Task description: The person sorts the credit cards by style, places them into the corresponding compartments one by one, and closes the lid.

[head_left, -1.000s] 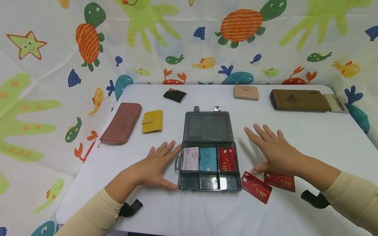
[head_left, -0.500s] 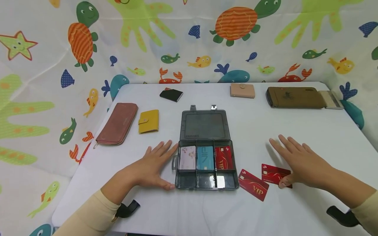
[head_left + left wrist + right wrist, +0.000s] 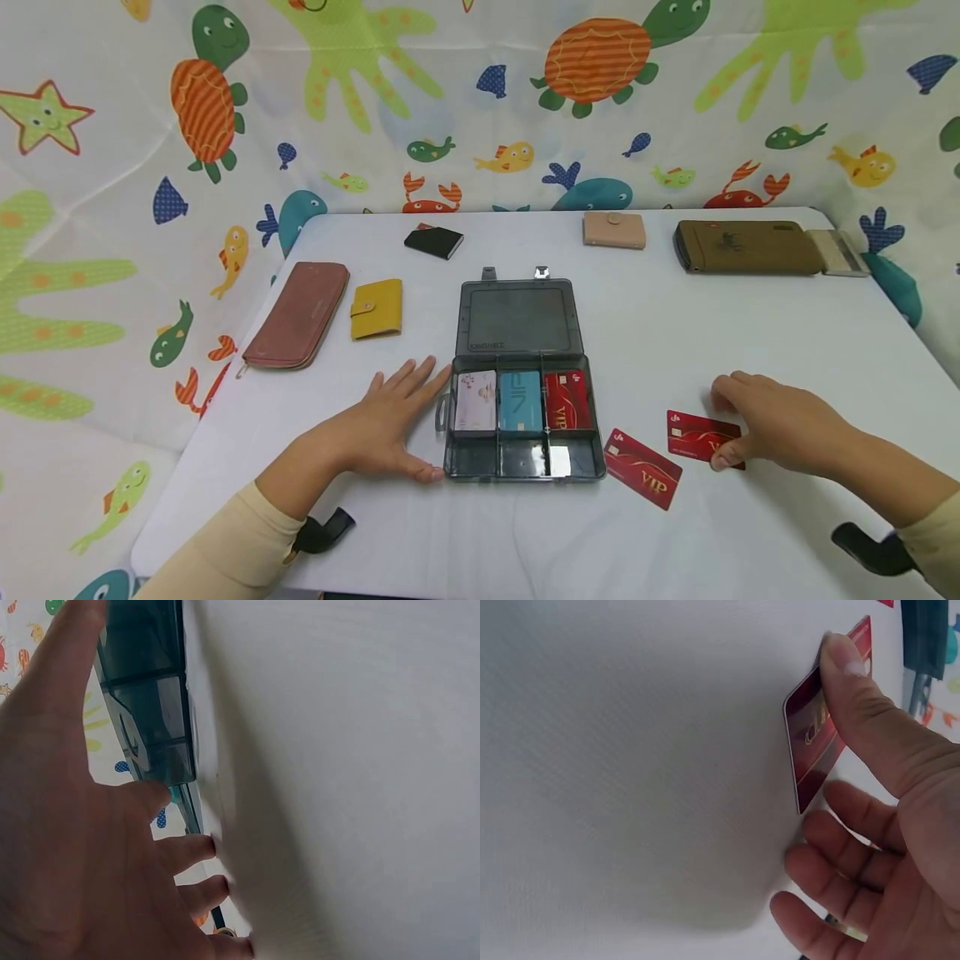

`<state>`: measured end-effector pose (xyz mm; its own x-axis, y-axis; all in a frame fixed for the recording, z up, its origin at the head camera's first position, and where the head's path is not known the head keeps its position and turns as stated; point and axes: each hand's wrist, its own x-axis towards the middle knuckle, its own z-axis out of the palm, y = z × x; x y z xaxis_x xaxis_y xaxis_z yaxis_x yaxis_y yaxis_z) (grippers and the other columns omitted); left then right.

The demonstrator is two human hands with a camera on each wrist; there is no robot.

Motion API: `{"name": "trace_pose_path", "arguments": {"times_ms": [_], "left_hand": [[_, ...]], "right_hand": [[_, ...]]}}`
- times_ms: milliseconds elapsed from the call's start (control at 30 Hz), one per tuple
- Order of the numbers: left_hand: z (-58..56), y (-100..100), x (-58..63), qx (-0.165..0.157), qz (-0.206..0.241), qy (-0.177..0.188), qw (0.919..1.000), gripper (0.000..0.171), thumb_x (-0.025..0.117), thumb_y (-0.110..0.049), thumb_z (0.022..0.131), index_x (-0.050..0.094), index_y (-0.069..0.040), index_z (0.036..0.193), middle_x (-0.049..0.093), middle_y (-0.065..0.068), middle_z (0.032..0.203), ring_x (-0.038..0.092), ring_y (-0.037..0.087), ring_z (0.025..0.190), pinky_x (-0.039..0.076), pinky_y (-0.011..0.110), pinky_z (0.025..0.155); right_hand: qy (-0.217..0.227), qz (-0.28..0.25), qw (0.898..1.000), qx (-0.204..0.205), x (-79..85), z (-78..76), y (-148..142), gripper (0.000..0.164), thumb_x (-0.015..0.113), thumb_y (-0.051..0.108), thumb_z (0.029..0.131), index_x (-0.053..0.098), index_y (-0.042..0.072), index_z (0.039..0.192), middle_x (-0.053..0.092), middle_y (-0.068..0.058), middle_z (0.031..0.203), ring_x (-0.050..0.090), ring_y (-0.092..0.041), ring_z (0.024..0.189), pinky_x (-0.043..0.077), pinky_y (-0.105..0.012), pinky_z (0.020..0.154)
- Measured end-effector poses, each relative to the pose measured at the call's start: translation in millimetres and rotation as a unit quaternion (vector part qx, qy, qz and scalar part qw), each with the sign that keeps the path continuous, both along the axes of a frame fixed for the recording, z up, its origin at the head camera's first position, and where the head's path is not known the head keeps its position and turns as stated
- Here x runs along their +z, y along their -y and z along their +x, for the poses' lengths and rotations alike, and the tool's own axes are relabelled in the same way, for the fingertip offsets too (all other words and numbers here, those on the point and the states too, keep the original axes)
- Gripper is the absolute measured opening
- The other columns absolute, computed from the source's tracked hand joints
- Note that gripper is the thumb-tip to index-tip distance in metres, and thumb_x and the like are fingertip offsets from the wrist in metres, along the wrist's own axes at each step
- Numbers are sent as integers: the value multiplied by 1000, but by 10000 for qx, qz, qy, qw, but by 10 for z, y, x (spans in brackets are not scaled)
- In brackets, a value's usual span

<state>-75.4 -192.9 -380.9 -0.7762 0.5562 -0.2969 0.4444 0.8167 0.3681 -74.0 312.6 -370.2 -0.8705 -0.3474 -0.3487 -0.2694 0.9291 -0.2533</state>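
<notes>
My right hand [image 3: 787, 427] pinches a red VIP card [image 3: 692, 433] to the right of the organizer box. In the right wrist view the thumb lies on top of this card [image 3: 802, 742], with the other fingers curled near its edge; where the index fingertip meets it is hard to see. A second red VIP card [image 3: 643, 469] lies flat between the box and that hand. The dark clear box [image 3: 476, 460] stands with its lid laid back. Spread fingers of my left hand [image 3: 375, 429] rest on the table beside the box's left side, holding nothing.
The box's back row holds a pale flowered card [image 3: 476, 402], a blue card [image 3: 521, 402] and red cards [image 3: 567, 400]. Around it lie a brown wallet [image 3: 297, 315], a yellow wallet [image 3: 377, 309], a black cardholder [image 3: 434, 242], a beige wallet [image 3: 614, 230] and an olive wallet [image 3: 750, 247].
My right hand has moved right, away from the box, and its fingers have curled in on the farther red VIP card, which has shifted slightly. The left hand stays beside the box.
</notes>
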Motion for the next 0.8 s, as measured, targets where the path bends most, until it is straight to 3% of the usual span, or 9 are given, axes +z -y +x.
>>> {"name": "trace_pose_path", "arguments": {"times_ms": [200, 367, 567, 800], "left_hand": [[2, 7, 2, -11, 16, -14, 10000, 133, 71, -86, 64, 11, -25, 166, 4, 8, 171, 2, 36, 155, 3, 70, 114], [0, 12, -6, -18, -9, -44, 10000, 134, 69, -88, 63, 10, -26, 166, 4, 8, 171, 2, 36, 155, 3, 70, 114], [-2, 14, -19, -8, -20, -49, 10000, 134, 70, -88, 63, 9, -27, 166, 4, 7, 171, 1, 36, 155, 2, 70, 114], [-5, 12, -15, 7, -68, -33, 10000, 134, 70, -87, 63, 9, -27, 166, 4, 7, 171, 1, 35, 155, 3, 69, 115]], "right_hand": [[605, -353, 9973, -221, 12, -19, 5, 69, 91, 60, 59, 64, 11, 100, 57, 3, 83, 53, -17, 78, 47, -33, 58], [660, -487, 9963, -255, 49, -50, 10, 60, 93, 48, 65, 63, 10, 101, 58, 2, 84, 54, -18, 79, 49, -33, 59], [685, -598, 9959, -43, 121, -92, 14, 39, 90, 32, 76, 63, 15, 99, 58, 5, 82, 55, -16, 79, 51, -29, 60], [1217, -1430, 9822, 25, 228, -140, 28, 15, 77, 27, 92, 69, 19, 101, 66, 6, 94, 58, -19, 88, 54, -29, 66]]}}
